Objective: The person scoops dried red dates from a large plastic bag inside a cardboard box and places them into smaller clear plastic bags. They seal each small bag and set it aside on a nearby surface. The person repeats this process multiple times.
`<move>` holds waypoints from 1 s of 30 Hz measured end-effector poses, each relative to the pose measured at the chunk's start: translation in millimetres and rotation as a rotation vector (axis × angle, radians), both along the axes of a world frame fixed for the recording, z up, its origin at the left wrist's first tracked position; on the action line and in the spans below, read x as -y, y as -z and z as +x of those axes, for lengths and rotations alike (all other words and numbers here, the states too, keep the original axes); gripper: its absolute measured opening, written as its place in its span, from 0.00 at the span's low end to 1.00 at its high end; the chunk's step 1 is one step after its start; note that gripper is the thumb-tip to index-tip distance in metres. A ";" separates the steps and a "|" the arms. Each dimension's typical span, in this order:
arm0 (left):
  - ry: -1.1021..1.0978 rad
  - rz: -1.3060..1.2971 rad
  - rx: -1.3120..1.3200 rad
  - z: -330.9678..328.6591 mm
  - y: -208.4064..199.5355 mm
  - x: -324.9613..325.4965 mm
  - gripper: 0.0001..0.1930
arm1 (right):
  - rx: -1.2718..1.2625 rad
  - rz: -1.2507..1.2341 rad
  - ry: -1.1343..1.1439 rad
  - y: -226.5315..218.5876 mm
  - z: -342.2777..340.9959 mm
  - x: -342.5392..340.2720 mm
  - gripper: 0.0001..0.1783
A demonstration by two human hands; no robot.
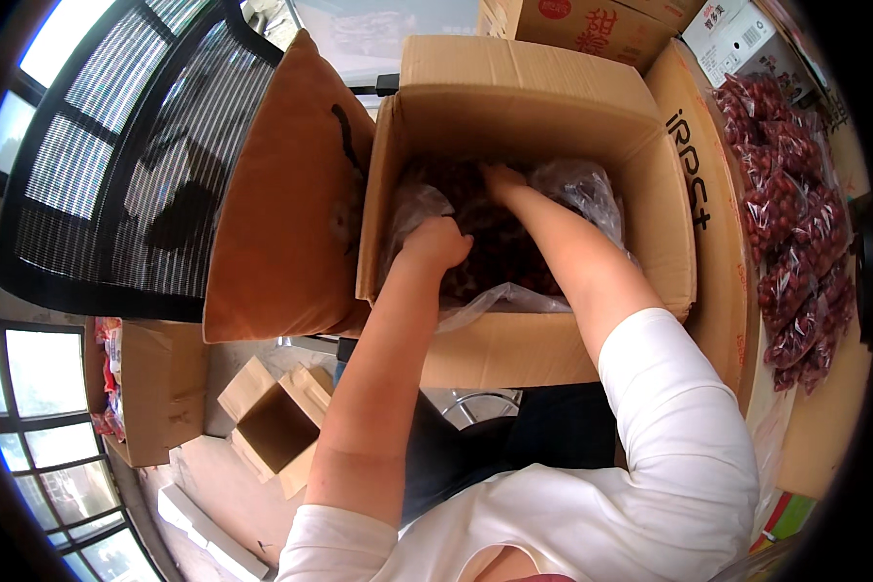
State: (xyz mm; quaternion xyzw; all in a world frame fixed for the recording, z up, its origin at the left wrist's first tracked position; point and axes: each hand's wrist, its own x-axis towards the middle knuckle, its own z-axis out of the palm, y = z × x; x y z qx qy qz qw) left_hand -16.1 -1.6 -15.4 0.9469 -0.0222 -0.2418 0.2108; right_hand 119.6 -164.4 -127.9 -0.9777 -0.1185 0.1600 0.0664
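An open cardboard box point(650, 204) stands in front of me, lined with a clear plastic bag point(577, 184). Dark reddish-brown round pieces point(504, 254), perhaps dried red dates, lie inside the liner in shadow. At the left inner side of the box, my left hand point(438, 242) is closed with its fingers curled at the liner's edge, apparently gripping the plastic. My right hand point(502, 181) reaches deeper, toward the far side, touching the dark pieces. Its fingertips are lost in shadow, so what they hold cannot be made out.
Filled clear bags of dark red fruit point(795, 223) lie on cardboard at the right. An orange cushion point(281, 213) on a mesh-backed chair point(116, 165) stands close left of the box. A smaller open carton point(279, 422) and a box of packets point(160, 388) sit lower left.
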 end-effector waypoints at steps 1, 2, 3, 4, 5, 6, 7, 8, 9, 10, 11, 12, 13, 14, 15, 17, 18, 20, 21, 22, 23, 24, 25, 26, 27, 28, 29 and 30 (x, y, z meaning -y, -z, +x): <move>0.003 -0.002 -0.004 -1.9 1.8 -2.3 0.26 | -0.005 -0.019 -0.028 -7.7 1.2 -5.5 0.23; 0.010 0.027 -0.044 -3.3 0.4 -1.3 0.25 | -0.016 -0.043 -0.053 -12.7 1.5 -6.8 0.22; 0.016 0.056 -0.084 -2.6 -2.1 -0.2 0.24 | 0.021 0.053 -0.050 -17.7 3.6 -5.4 0.22; 0.027 0.084 -0.122 -1.3 -6.2 1.3 0.23 | 0.059 0.149 -0.043 -24.7 8.9 0.5 0.22; 0.026 0.071 -0.125 -0.9 -7.4 2.4 0.23 | 0.098 0.242 -0.034 -31.8 16.6 9.1 0.22; 0.024 0.057 -0.127 -0.9 -8.1 2.8 0.23 | -0.077 0.324 -0.162 -39.6 32.5 24.0 0.24; 0.018 0.043 -0.130 -1.8 -8.8 3.1 0.23 | -0.255 0.404 -0.290 -50.5 43.1 34.9 0.25; 0.010 0.056 -0.146 -3.1 -6.2 -0.5 0.24 | -0.571 0.309 -0.114 -104.1 22.9 22.4 0.25; 0.030 0.069 -0.149 -1.3 -8.4 2.8 0.24 | -0.610 0.395 -0.040 -114.1 16.0 36.7 0.24; 0.041 0.084 -0.157 -0.7 -8.8 3.7 0.24 | -0.474 0.249 -0.140 -113.2 18.4 45.8 0.23; 0.046 0.081 -0.155 -1.2 -9.2 3.5 0.24 | -0.338 0.103 -0.240 -110.9 21.2 50.7 0.23; 0.051 0.078 -0.152 -2.2 -9.6 2.3 0.24 | -0.341 -0.001 -0.203 -104.7 19.1 54.3 0.23; 0.064 0.077 -0.146 -2.1 -11.6 3.5 0.24 | -0.339 -0.104 -0.159 -106.8 12.2 56.8 0.22; 0.064 0.089 -0.167 -1.8 -13.1 4.6 0.24 | -0.347 -0.097 -0.160 -94.9 11.8 61.4 0.27; 0.064 0.101 -0.187 -1.2 -14.7 6.3 0.25 | -0.169 -0.137 -0.212 -80.0 5.6 66.5 0.29; 0.059 0.110 -0.206 -1.5 -14.3 5.1 0.25 | 0.185 -0.203 -0.316 -60.8 -18.9 67.8 0.34; 0.056 0.103 -0.203 -2.0 -12.4 4.0 0.25 | 0.034 -0.362 -0.317 -60.2 -22.2 66.5 0.36; 0.037 0.084 -0.174 -2.1 -10.0 1.6 0.25 | -0.006 -0.465 -0.270 -49.3 -20.6 72.7 0.28; 0.024 0.070 -0.149 -1.2 -8.4 1.5 0.25 | -0.027 -0.517 -0.244 -42.1 -19.4 79.1 0.25; 0.006 0.055 -0.123 0.3 -6.9 1.6 0.25 | 0.006 -0.518 -0.215 -44.9 -17.4 80.0 0.15; -0.102 -0.051 0.006 2.5 -5.5 1.2 0.24 | 0.056 -0.459 -0.167 -49.6 -14.0 83.1 0.13; -0.208 -0.158 0.136 5.5 -4.3 -0.1 0.24 | 0.105 -0.401 -0.118 -56.6 -9.5 89.4 0.12; -0.308 -0.270 0.265 9.2 -2.2 0.4 0.24 | 0.155 -0.346 -0.064 -73.9 -9.2 94.1 0.10; -0.359 -0.449 0.536 13.6 1.3 -1.3 0.25 | 0.344 -0.170 -0.032 -94.3 -7.7 96.6 0.10; -0.400 -0.631 0.807 17.3 6.1 -1.7 0.27 | 0.532 0.005 0.006 -114.9 -6.9 100.8 0.10; -0.463 -0.814 0.833 15.4 -10.1 1.2 0.29 | 0.721 0.193 0.113 -139.9 -7.1 103.9 0.09; -0.536 -0.993 0.855 11.6 -26.0 0.8 0.32 | 0.904 0.387 0.212 -163.3 -6.5 102.8 0.08; -0.493 -0.971 0.916 12.6 -23.9 -3.2 0.36 | 0.964 0.488 0.268 -185.5 -5.7 105.7 0.08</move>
